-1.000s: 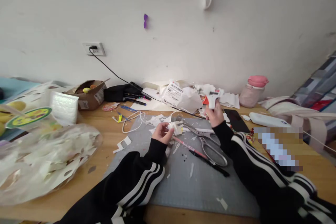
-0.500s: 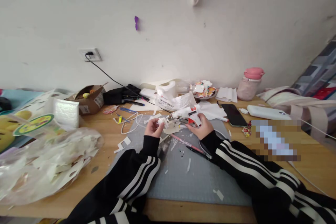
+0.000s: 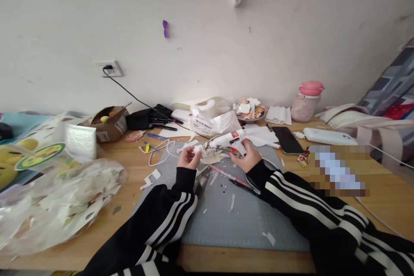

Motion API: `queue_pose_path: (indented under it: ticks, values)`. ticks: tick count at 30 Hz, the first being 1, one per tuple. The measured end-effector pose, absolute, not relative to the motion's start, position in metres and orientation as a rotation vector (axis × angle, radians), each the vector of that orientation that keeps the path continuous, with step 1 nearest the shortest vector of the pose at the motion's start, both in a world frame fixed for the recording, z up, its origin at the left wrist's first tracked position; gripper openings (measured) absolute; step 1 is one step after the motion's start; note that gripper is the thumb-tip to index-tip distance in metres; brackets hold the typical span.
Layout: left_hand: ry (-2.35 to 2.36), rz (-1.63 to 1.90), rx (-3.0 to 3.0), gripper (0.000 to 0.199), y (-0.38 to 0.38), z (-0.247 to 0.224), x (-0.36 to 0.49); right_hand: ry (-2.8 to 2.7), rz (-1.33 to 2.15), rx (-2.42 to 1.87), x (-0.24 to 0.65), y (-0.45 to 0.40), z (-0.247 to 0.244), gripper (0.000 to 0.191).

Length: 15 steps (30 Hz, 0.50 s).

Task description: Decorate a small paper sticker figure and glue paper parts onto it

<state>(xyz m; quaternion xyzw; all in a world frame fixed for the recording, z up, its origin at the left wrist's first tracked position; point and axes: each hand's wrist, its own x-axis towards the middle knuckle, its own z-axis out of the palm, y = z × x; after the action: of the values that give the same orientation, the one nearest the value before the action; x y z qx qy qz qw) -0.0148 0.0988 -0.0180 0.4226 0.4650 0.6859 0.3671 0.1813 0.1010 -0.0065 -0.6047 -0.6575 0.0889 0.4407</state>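
Observation:
My right hand (image 3: pixel 247 157) is closed around a white glue gun (image 3: pixel 226 140) with orange parts, above the far half of the grey cutting mat (image 3: pixel 226 224). The gun's nozzle end points left, towards my left hand (image 3: pixel 189 158). Between the fingertips of that hand is a small white piece (image 3: pixel 197 150); its exact shape is too small to make out. Whether nozzle and piece touch, I cannot tell. Below the hands, a pinkish pen (image 3: pixel 226 173) lies across the mat among white scraps.
On the left lie a clear bag of scraps (image 3: pixel 64 207) and a cardboard box (image 3: pixel 111 127). A wrapped white package (image 3: pixel 213 123) sits behind the gun. To the right are a black phone (image 3: pixel 287 140), a white power bank (image 3: pixel 330 136) and a pink bottle (image 3: pixel 306 103).
The glue gun has tilted and shifted slightly within the same area. Both hands stay nearly in place, and the whole view has moved a little.

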Motion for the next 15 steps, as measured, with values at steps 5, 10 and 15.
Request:
queue_pose_path:
  ticks: [5, 10, 15]
  values:
    - [1.229, 1.767, 1.081, 0.034, 0.099, -0.0183, -0.0132, -1.659, 0.197, -1.51, 0.1825, 0.104, -0.0092, 0.033]
    - [1.273, 1.764, 1.076, 0.037, 0.0986, -0.0173, -0.012, -1.672, 0.165, -1.521, 0.1808, 0.0998, -0.0069, 0.032]
    - [1.309, 1.762, 1.064, 0.035, 0.0983, -0.0165, -0.0116, -1.689, 0.132, -1.528, 0.1788, 0.0946, -0.0031, 0.029]
